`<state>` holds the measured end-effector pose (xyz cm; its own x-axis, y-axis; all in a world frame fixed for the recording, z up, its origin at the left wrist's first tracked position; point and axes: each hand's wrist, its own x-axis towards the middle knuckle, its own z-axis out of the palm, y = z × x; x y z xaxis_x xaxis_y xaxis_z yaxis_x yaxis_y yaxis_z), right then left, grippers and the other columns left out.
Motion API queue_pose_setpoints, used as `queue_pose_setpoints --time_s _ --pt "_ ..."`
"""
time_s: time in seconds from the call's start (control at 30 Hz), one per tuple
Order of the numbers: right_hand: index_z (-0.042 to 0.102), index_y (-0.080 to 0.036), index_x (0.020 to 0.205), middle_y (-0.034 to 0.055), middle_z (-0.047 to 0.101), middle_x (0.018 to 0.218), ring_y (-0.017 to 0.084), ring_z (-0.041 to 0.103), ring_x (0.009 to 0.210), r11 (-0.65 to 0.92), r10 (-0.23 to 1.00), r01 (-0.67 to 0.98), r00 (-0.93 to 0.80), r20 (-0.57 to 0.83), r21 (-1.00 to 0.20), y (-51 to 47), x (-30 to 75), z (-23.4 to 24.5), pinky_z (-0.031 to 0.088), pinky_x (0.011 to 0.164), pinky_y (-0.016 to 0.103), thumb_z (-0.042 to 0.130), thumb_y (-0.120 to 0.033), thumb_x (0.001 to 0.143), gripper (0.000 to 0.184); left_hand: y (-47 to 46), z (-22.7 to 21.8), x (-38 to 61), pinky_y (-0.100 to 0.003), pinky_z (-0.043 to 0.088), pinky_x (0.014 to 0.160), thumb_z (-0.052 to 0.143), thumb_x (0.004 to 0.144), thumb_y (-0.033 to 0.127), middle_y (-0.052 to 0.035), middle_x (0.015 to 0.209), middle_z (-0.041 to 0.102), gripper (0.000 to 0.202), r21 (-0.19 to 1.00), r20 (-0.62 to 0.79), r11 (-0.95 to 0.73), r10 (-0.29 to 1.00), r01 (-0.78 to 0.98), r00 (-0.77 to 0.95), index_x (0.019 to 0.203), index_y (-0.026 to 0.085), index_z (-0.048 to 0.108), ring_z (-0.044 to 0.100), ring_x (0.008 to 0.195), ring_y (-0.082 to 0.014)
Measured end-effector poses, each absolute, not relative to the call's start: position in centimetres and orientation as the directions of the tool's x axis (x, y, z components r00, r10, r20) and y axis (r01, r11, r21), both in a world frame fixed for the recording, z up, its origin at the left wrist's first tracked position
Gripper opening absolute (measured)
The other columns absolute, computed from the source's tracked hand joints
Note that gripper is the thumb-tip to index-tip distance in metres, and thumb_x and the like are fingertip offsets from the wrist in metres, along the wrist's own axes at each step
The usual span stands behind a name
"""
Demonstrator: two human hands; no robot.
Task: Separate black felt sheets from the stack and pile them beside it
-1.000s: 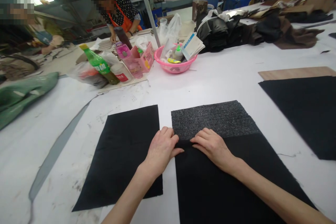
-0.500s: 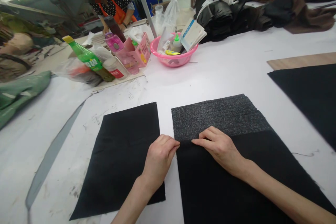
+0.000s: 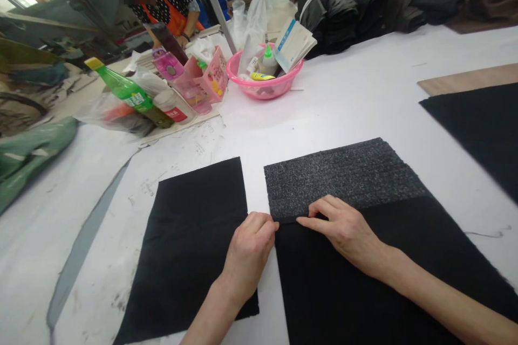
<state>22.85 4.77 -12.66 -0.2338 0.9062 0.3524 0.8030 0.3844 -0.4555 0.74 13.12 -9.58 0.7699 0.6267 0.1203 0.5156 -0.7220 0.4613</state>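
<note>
On the white table lies a large black fabric piece (image 3: 364,275), its upper edge meeting a speckled dark grey fabric (image 3: 340,178). My left hand (image 3: 253,248) pinches the left corner of the black edge between thumb and fingers. A short way to the right, my right hand (image 3: 343,226) pinches the same edge, thumb and index fingertips on the fold. Between the two hands a narrow strip of the black edge is turned over. A separate black fabric panel (image 3: 194,242) lies flat on the left, partly behind my left hand and forearm.
A pink basin (image 3: 265,88) of bottles and a booklet stands at the back. Left of it are a green bottle (image 3: 125,91) and a pink box (image 3: 216,75). Another black panel (image 3: 485,124) lies at right. Dark cloth (image 3: 343,16) is heaped behind; a person in an orange apron stands across.
The black edge between my hands now shows a narrow folded strip. My left fingers have curled in more with the edge. The whole view has shifted slightly.
</note>
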Motion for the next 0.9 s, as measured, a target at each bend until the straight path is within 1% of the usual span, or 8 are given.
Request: queue_pose_setpoints --time_s 0.07,0.2,0.43,0.73,0.9 --pt "0.065 -0.024 0.114 0.0052 0.059 0.092 0.018 0.052 0.082 0.390 0.904 0.805 -0.242 0.352 -0.448 4.79 22.85 -12.60 0.044 0.072 0.032 0.045 -0.012 0.098 0.028 13.15 -9.67 0.76 -0.029 0.048 0.067 0.046 0.096 0.013 -0.0036 0.083 0.060 0.021 0.471 0.121 -0.719 0.626 0.510 0.770 0.081 0.017 0.059 0.055 0.078 -0.0162" --pt "0.065 -0.025 0.116 0.0043 0.058 0.090 0.017 0.051 0.080 0.399 0.901 0.810 -0.258 0.348 -0.431 4.88 22.84 -12.53 0.044 0.071 0.031 0.044 -0.013 0.099 0.029 13.10 -9.95 0.57 -0.029 0.047 0.067 0.045 0.096 0.013 -0.0036 0.086 0.059 0.017 0.469 0.127 -0.729 0.615 0.499 0.778 0.089 0.018 0.060 0.055 0.079 -0.0166" --pt "0.064 -0.025 0.116 0.0043 0.057 0.090 0.017 0.049 0.080 0.395 0.906 0.813 -0.266 0.330 -0.428 4.94 22.79 -12.51 0.042 0.071 0.031 0.042 -0.011 0.099 0.031 12.98 -10.20 0.45 -0.031 0.045 0.069 0.048 0.095 0.011 -0.0041 0.089 0.057 0.014 0.383 0.096 -0.777 0.571 0.499 0.816 0.092 0.017 0.059 0.052 0.082 -0.0176" --pt "0.065 -0.024 0.114 0.0039 0.057 0.088 0.017 0.050 0.079 0.400 0.899 0.823 -0.267 0.346 -0.404 4.96 22.71 -12.51 0.040 0.070 0.031 0.045 -0.012 0.098 0.028 12.86 -9.75 0.58 -0.033 0.049 0.070 0.044 0.096 0.011 -0.0044 0.088 0.057 0.015 0.270 0.100 -0.843 0.505 0.465 0.857 0.094 0.017 0.058 0.051 0.081 -0.0184" --pt "0.063 -0.024 0.116 0.0046 0.056 0.091 0.018 0.049 0.081 0.399 0.902 0.824 -0.274 0.334 -0.403 4.94 22.68 -12.73 0.039 0.070 0.032 0.043 -0.013 0.100 0.028 12.88 -9.56 0.75 -0.034 0.050 0.072 0.047 0.094 0.007 -0.0055 0.088 0.057 0.014 0.227 0.096 -0.868 0.472 0.442 0.876 0.095 0.014 0.058 0.051 0.081 -0.0191"
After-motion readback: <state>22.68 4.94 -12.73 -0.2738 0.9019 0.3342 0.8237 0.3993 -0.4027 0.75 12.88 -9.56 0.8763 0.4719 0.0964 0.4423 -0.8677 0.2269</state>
